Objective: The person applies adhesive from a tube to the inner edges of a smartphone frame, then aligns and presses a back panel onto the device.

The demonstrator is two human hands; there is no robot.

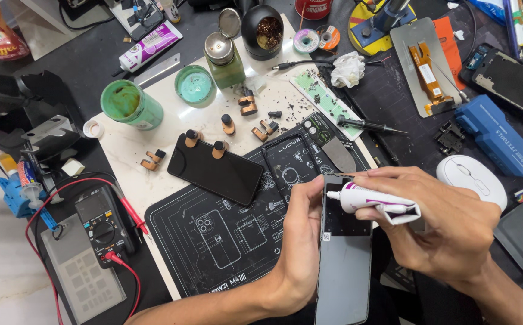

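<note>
My left hand [302, 241] grips the left long edge of a dark phone panel [344, 253], held upright over the near edge of the desk [123, 144]; my right hand [448, 225] is closed around a white, rolled-up glue tube [377, 203], its nozzle touching the panel's upper left corner. Done well, I judge, this step wants a thin, even bead kept on the border: a light squeeze, the nozzle trailing along the rim, the panel steady against my left fingers [309, 195]. Open room is scarce. A second black phone [216, 167], held in small brown clips, lies just left on the printed work mat [213, 241]; a metal pry blade [337, 153] sits just beyond the panel's top. A white mouse [471, 179] and a blue case [499, 138] crowd my right wrist. A multimeter [102, 225] with red leads lies well to the left. The bare mat between the phones offers the best clearance.
</note>
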